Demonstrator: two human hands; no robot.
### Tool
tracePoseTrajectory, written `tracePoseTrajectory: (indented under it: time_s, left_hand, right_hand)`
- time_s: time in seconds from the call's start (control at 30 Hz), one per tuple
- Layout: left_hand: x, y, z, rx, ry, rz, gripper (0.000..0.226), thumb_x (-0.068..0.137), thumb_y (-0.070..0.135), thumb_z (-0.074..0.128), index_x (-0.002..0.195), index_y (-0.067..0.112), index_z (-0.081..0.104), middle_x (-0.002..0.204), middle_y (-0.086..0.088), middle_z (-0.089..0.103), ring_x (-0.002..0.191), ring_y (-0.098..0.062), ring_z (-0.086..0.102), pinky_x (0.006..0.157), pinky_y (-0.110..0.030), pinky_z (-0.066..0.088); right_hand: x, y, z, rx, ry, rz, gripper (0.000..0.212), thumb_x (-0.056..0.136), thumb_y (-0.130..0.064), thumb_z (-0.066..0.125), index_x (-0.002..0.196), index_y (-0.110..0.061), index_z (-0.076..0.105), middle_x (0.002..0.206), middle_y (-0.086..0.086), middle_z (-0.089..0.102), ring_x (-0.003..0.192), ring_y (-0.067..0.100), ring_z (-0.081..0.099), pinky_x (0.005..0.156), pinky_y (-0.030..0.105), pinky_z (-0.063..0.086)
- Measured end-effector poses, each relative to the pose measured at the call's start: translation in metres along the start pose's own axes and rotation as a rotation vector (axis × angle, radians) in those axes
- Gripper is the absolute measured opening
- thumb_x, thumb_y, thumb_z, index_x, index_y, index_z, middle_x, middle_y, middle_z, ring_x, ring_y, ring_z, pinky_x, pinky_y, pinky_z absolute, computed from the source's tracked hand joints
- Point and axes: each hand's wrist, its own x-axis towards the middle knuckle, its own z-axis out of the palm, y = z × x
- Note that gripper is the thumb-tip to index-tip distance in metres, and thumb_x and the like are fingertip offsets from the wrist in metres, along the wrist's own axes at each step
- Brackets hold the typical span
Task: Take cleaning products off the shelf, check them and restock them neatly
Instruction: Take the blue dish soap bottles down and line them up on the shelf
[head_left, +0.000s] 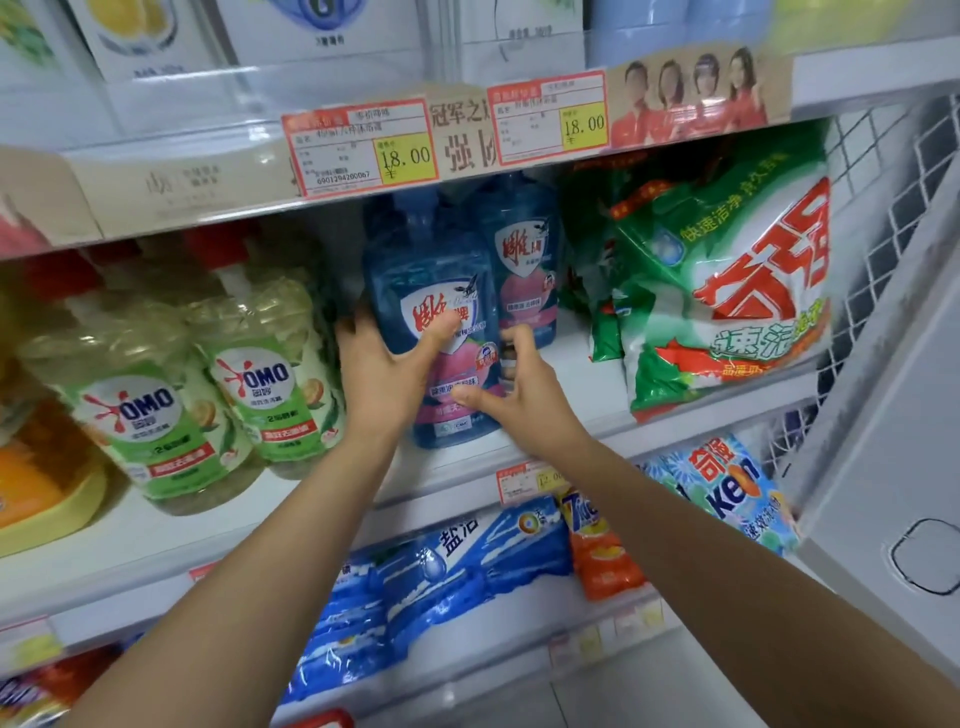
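Store shelving fills my feed, white tiers packed with cleaning goods. On the middle shelf (587, 389) the front blue bottle (421, 275) stands upright close to the shelf's front edge, and I have both hands on it. My left hand (379, 374) grips its left side, thumb laid across the label and fingers wrapped round behind. My right hand (519, 400) clasps its right side, fingers curled into the gap between it and a second blue bottle (527, 249), which stands just behind and to the right.

To the left, two OMO bottles (270, 384) with green labels sit side by side, near the left hand but not touching it. To the right, a green and white detergent bag (727, 291) stands on the same shelf, apart from the blue bottles. Two red-framed price tags (363, 148) reading 18.00 hang on the shelf edge above. On the tier below lie blue bags (457, 571), with an orange bag (602, 556) just beside them.
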Motion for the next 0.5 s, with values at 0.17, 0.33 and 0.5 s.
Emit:
tracePoseTrajectory:
  time_s: [0.17,0.33,0.5]
  left_hand:
    - [-0.043,0.016,-0.021,0.266,-0.096,0.050,0.104,0.064,0.079,0.065,0.142,0.015,0.040,0.140,-0.012,0.044,0.131,-0.024,0.040,0.110,-0.034,0.033]
    - [-0.144,-0.009,-0.039,0.186,-0.152,0.291,0.066,0.082,0.054,0.063,0.134,0.016,0.047,0.126,0.002,0.047,0.119,-0.017,0.049,0.101,-0.030,0.040]
    - [-0.268,-0.064,-0.024,0.174,-0.766,0.137,0.066,0.072,0.076,0.061,0.122,0.034,0.052,0.119,0.015,0.053,0.110,0.002,0.051,0.096,-0.027,0.044]
  right_hand:
    - [-0.029,-0.018,-0.021,-0.064,-0.056,0.004,0.089,0.077,-0.049,0.078,0.149,-0.025,0.031,0.149,0.001,0.045,0.135,0.017,0.045,0.112,0.041,0.040]
    - [-0.120,-0.022,-0.065,-0.037,-0.137,-0.018,0.058,0.079,-0.027,0.079,0.130,-0.027,0.053,0.128,-0.005,0.061,0.115,0.007,0.060,0.094,0.019,0.049]
    - [-0.245,0.047,-0.101,-0.233,-0.435,0.193,0.046,0.078,-0.029,0.083,0.119,-0.028,0.064,0.113,-0.016,0.067,0.105,0.005,0.063,0.092,0.024,0.050]
